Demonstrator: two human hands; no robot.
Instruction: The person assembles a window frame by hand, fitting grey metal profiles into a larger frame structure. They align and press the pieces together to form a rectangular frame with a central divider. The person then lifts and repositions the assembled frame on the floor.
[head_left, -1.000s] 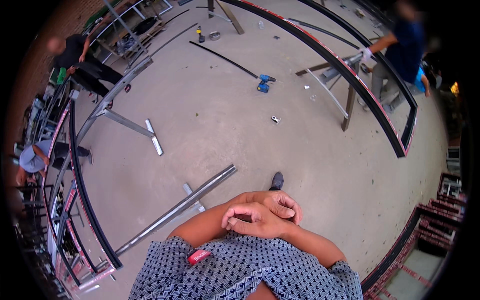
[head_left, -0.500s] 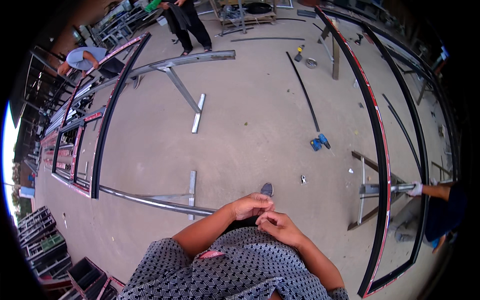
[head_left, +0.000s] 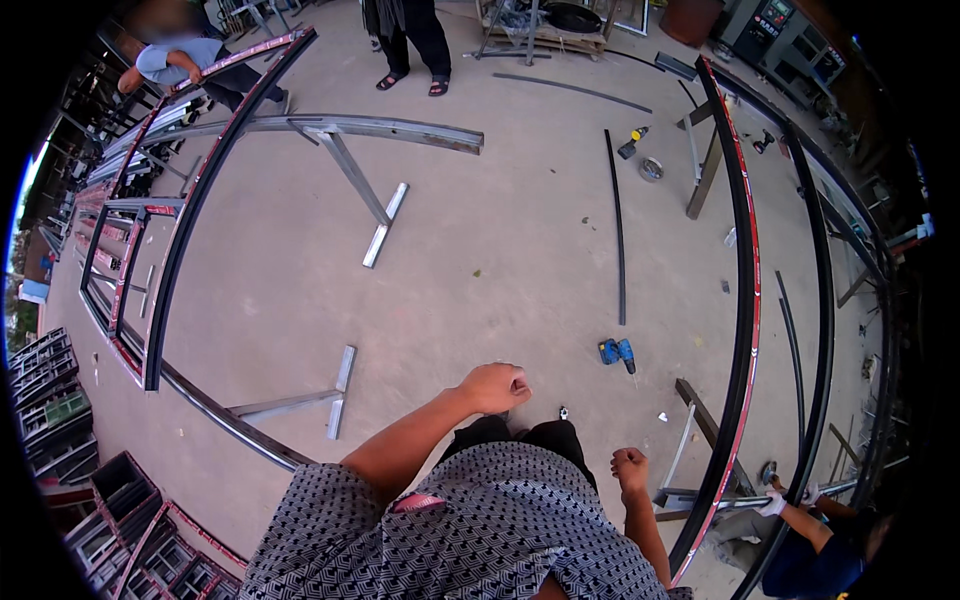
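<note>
My left hand (head_left: 497, 388) is curled into a fist in front of my body, above the floor. Whatever may be inside its fingers is hidden. Lower and to the right, my right hand (head_left: 629, 470) is also closed, and its palm cannot be seen. A blue cordless drill (head_left: 618, 352) lies on the floor beyond my hands. Close to my right hand stands a long black frame with red-and-white film (head_left: 746, 290), resting on supports. A small light-coloured piece (head_left: 564, 413) lies on the floor between my hands.
At left, another filmed frame (head_left: 205, 200) rests on a metal rail (head_left: 390, 130). One person (head_left: 190, 65) bends over it; another (head_left: 410, 45) stands ahead. A gloved person (head_left: 815, 550) crouches at right. A black strip (head_left: 615, 230) and yellow drill (head_left: 633, 142) lie on the floor.
My hands, together before, have come apart; the right one has dropped down and to the right. My view has shifted. The crouching person at right now has both gloved hands on a metal bar.
</note>
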